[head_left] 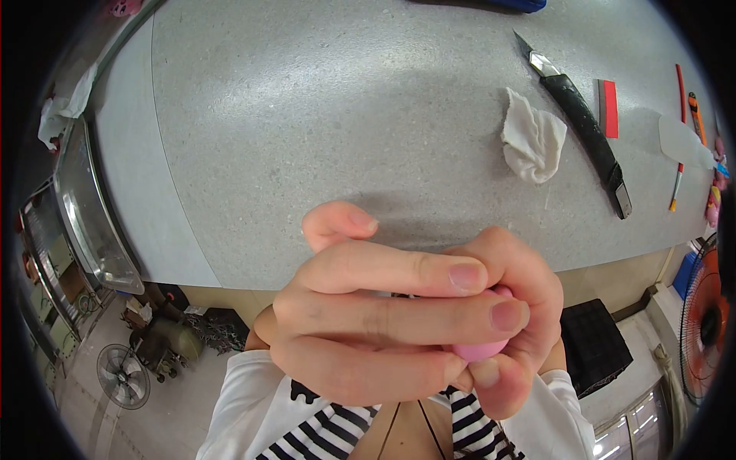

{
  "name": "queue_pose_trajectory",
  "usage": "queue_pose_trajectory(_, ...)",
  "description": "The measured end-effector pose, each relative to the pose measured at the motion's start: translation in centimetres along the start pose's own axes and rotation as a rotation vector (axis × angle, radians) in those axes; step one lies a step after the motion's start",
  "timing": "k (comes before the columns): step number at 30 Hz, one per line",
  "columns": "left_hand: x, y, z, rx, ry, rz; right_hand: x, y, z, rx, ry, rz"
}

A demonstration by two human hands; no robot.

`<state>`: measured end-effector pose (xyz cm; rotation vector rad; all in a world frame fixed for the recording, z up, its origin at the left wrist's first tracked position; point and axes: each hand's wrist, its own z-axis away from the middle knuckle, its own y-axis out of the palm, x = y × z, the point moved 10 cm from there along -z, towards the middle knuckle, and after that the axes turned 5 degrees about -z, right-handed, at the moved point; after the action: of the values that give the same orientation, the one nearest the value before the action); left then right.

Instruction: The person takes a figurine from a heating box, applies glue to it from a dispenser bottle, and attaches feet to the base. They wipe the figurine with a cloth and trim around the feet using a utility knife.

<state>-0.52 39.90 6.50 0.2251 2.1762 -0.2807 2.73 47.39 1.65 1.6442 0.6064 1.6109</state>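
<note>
A smooth pink piece [481, 352] is located between the hands in front of the table edge, clamped in the curled right hand [530, 295]. The left hand [345, 326] lays its fingers across it; whether they grip cannot be told. Beyond, a white cloth [534, 142] lies on the grey table [307, 130].

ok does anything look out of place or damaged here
The knife lies slantwise with its pointed blade bare, beside a crumpled white cloth; that looks slightly careless. No spill shows on the table. The pink piece is mostly hidden by the fingers, so I can't judge it.
</note>
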Motion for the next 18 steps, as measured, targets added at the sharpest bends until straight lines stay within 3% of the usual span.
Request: queue_pose_trajectory(18, -0.05, 0.04, 0.38, -0.086, 0.009, -0.002, -0.36, -0.17, -0.19, 0.023, 0.205, 0.063)
